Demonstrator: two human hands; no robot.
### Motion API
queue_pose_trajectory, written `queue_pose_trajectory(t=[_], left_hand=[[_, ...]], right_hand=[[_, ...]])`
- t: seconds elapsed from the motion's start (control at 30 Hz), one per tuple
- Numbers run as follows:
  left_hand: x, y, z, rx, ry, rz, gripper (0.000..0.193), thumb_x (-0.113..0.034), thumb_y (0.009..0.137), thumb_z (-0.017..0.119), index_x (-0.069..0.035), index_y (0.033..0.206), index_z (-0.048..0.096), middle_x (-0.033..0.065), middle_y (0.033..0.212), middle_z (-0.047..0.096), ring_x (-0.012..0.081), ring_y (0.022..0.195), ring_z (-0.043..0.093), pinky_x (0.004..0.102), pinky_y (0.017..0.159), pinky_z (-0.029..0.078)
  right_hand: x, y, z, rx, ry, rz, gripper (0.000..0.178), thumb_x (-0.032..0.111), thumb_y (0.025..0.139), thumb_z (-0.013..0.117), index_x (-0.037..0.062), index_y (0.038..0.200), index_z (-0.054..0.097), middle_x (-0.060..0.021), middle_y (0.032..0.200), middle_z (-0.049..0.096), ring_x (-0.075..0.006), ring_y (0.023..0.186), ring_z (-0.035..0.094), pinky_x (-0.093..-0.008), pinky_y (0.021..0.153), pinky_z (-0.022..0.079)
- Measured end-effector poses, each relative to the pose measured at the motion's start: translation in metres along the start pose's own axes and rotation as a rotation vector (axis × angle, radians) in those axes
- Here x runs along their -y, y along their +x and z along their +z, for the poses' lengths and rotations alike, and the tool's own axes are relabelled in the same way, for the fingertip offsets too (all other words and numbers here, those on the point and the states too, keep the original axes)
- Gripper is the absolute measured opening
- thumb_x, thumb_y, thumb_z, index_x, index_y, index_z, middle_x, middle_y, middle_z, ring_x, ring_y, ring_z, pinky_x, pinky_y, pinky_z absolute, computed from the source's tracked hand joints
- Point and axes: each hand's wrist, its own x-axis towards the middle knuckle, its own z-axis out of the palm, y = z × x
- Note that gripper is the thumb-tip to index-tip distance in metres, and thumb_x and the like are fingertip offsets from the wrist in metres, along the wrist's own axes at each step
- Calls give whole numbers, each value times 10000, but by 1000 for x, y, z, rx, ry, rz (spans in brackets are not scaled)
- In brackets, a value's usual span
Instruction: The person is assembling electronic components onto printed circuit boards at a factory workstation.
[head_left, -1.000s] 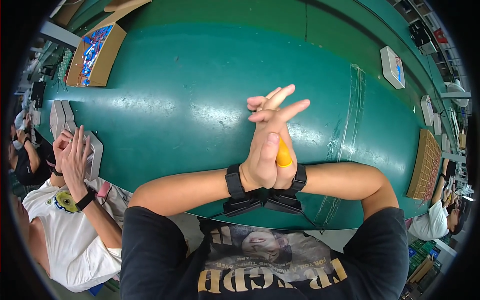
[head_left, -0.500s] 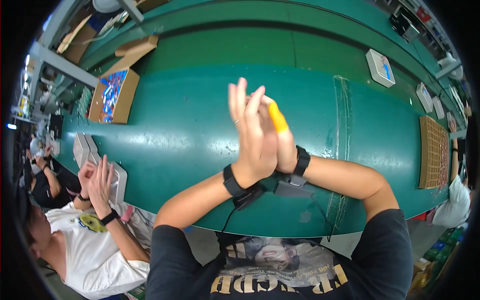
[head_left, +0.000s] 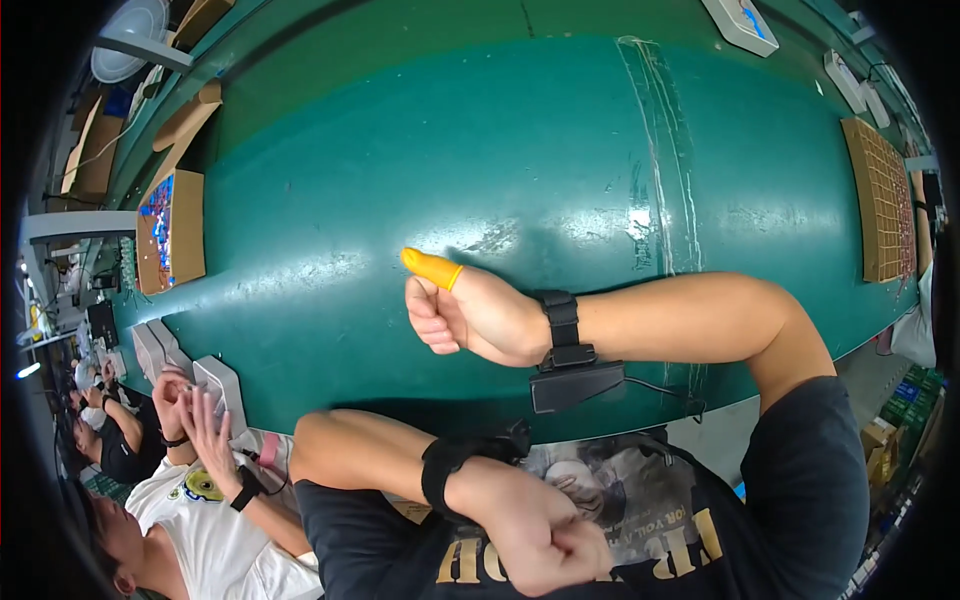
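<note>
My right hand (head_left: 475,315) is raised over the green table in the middle, its fingers curled in and nothing visible in them. A yellow finger cot (head_left: 432,268) covers its outstretched thumb. Low against my dark printed T-shirt (head_left: 640,545), my left hand (head_left: 540,530) is curled closed and slightly blurred; its fingertips and anything they might hold are hidden. Both wrists carry a black strap, and from the right one hangs a black box (head_left: 577,387) with a cable. The two hands are apart.
At the left stands an open cardboard box (head_left: 190,230) of small blue and red parts. A co-worker in a white shirt (head_left: 220,550) sits near left beside pale grey trays (head_left: 222,385). Far right are a gridded cardboard tray (head_left: 868,200) and a white tray (head_left: 735,35).
My hands were pressed together, palm to palm, over the table. They have come apart: the left dropped to my shirt and curled, the right curled its fingers and turned leftward. The view has shifted.
</note>
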Motion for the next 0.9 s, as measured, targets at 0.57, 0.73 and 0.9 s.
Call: queue_pose_trajectory(t=[0.57,0.73,0.9], left_hand=[[72,17,38,263,-427,304,470,-25,899,617,-88,582,275,-51,581,212,128,534,229,280,540,189],[81,20,43,353,-463,259,413,-4,803,617,-82,585,274,-51,588,198,127,539,229,279,543,184],[79,23,53,366,-507,234,442,0,858,622,-90,588,284,-48,584,207,118,543,233,279,538,187]], right_hand=[[-22,5,-5,231,84,164,613,643,1100,340,170,710,354,71,633,283,-82,551,252,-241,523,256],[-27,6,-6,241,55,139,622,649,1097,348,167,705,354,73,633,289,-77,552,259,-241,523,255],[-29,5,-3,251,52,147,627,642,1098,367,161,695,356,73,628,289,-73,547,267,-243,523,257]])
